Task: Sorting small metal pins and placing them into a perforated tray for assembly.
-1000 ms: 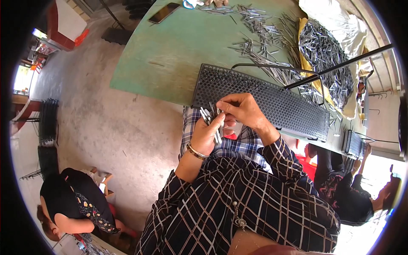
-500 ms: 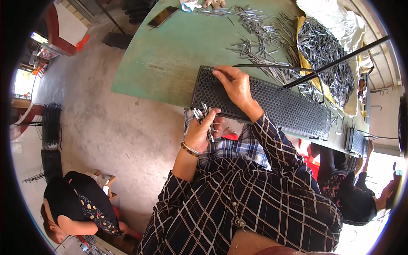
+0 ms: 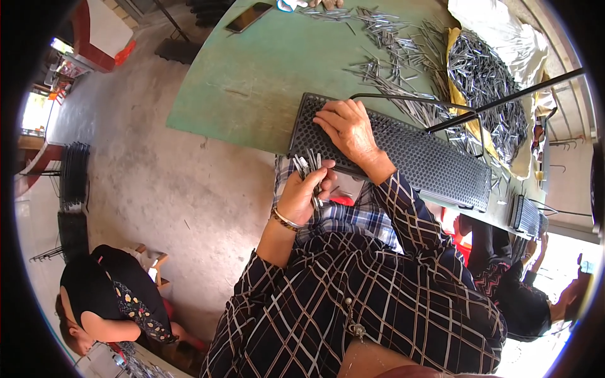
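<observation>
A long black perforated panel (image 3: 428,151) lies along the near edge of the green table, a black wire frame standing up from its far side. Over the panel's left part is my right hand (image 3: 350,134), its fingers bent together with the tips down at the holes. Whatever is between those fingertips is hidden. My left hand (image 3: 299,196), just off the panel's near left corner, is closed around a bundle of thin metal pins (image 3: 307,165), with their ends sticking up past the thumb.
Loose metal pins (image 3: 394,47) lie scattered across the green table (image 3: 220,94). A sack (image 3: 488,88) heaped with more stands at right. A phone (image 3: 249,17) rests at the far left. Other people (image 3: 120,293) sit at lower left and right, where another small panel (image 3: 526,215) stands.
My right hand has shifted slightly right along the panel, its fingers now more curled. The left hand has risen a little, still closed on the pins. The whole view has moved slightly.
</observation>
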`<state>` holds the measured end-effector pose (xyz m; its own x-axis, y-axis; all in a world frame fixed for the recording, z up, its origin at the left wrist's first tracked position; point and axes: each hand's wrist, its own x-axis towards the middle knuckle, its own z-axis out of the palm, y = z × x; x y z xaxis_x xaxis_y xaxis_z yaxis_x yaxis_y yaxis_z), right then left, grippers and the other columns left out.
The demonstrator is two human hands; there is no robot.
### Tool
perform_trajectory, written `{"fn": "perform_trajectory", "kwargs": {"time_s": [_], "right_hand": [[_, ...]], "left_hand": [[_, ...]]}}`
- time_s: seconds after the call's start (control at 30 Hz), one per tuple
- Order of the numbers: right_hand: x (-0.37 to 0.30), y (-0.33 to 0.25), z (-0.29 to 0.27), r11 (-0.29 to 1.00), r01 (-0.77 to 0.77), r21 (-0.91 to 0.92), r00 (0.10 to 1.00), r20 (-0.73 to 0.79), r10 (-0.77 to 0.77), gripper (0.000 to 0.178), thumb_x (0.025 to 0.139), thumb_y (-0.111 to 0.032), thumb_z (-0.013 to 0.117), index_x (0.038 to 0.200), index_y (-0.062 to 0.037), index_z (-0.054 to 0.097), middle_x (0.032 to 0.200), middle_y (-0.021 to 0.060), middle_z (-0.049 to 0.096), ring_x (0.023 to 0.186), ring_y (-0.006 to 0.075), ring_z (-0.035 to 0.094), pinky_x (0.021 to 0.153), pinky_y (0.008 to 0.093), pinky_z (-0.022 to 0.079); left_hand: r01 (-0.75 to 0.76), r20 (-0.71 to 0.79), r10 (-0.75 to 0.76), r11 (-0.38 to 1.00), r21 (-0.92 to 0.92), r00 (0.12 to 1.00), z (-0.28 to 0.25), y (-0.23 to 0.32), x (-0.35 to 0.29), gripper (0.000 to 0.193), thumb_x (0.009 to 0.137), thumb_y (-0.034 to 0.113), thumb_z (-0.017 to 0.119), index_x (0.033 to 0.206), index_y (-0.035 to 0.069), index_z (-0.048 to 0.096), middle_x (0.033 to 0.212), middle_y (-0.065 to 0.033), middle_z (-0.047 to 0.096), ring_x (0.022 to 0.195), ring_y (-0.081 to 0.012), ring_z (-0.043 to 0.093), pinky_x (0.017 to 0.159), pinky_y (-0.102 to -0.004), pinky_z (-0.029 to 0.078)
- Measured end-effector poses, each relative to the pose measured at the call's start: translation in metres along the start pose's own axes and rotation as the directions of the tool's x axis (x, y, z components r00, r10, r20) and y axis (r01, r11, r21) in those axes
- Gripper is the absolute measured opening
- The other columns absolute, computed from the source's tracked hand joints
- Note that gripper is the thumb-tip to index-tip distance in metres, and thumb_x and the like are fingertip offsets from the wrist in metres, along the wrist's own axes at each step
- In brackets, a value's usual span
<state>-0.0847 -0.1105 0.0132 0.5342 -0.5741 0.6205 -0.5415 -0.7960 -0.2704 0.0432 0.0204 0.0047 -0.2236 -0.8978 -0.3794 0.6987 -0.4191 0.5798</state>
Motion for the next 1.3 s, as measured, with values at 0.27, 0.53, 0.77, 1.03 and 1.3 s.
{"fn": "perform_trajectory", "kwargs": {"time_s": [0.27,0.53,0.77,1.03,1.3], "right_hand": [[0.003,-0.004,0.001,0.996,-0.029,-0.084,0.999,-0.033,0.026,0.012,0.075,-0.017,0.069,0.082,-0.0076,0.067,0.086,0.0027,0.059,0.077,0.021,0.053,0.07,0.0335,0.039],[0.001,-0.001,0.001,0.995,-0.075,-0.063,0.997,-0.007,0.075,0.012,0.076,-0.02,0.069,0.077,-0.0081,0.067,0.085,0.0028,0.058,0.079,0.0218,0.053,0.071,0.035,0.04],[-0.001,-0.027,-0.034,0.656,-0.609,0.446,0.785,0.458,0.418,0.026,0.079,-0.025,0.07,0.082,0.0005,0.069,0.077,0.0097,0.064,0.068,0.0229,0.06,0.061,0.033,0.046],[-0.019,-0.022,-0.042,0.324,-0.78,0.535,0.62,0.589,0.519,0.019,0.081,-0.015,0.069,0.088,0.0026,0.069,0.072,0.0062,0.066,0.064,0.008,0.057,0.057,0.0239,0.047],[-0.013,-0.015,-0.044,0.367,-0.795,0.484,0.607,0.632,0.481,0.019,0.083,-0.013,0.068,0.091,0.0047,0.067,0.074,0.0047,0.065,0.065,0.0074,0.057,0.058,0.0208,0.047]], "left_hand": [[0.106,-0.103,-0.106,0.994,-0.004,0.989,0.014,0.006,-0.003,0.025,0.092,0.022,0.055,0.11,0.005,0.058,0.085,-0.0061,0.062,0.072,-0.0134,0.06,0.057,-0.0265,0.05],[0.092,-0.084,-0.087,0.994,0.055,0.993,0.012,0.004,-0.003,0.027,0.091,0.024,0.058,0.112,0.008,0.058,0.09,-0.0074,0.065,0.069,-0.0108,0.059,0.056,-0.0239,0.049],[0.017,-0.064,-0.014,0.998,0.056,0.998,0.01,0.003,-0.003,0.028,0.091,0.025,0.058,0.112,0.007,0.057,0.095,-0.0091,0.066,0.074,-0.012,0.061,0.057,-0.0237,0.051],[0.023,-0.07,-0.019,0.998,0.06,0.997,0.008,-0.005,0.003,0.029,0.091,0.024,0.057,0.112,0.003,0.055,0.099,-0.0127,0.065,0.085,-0.0169,0.064,0.063,-0.0276,0.056],[0.019,-0.146,0.01,0.981,0.195,0.989,0.013,-0.005,0.004,0.025,0.092,0.023,0.056,0.105,0.003,0.055,0.091,-0.0128,0.065,0.078,-0.0183,0.065,0.056,-0.0282,0.056]]}}
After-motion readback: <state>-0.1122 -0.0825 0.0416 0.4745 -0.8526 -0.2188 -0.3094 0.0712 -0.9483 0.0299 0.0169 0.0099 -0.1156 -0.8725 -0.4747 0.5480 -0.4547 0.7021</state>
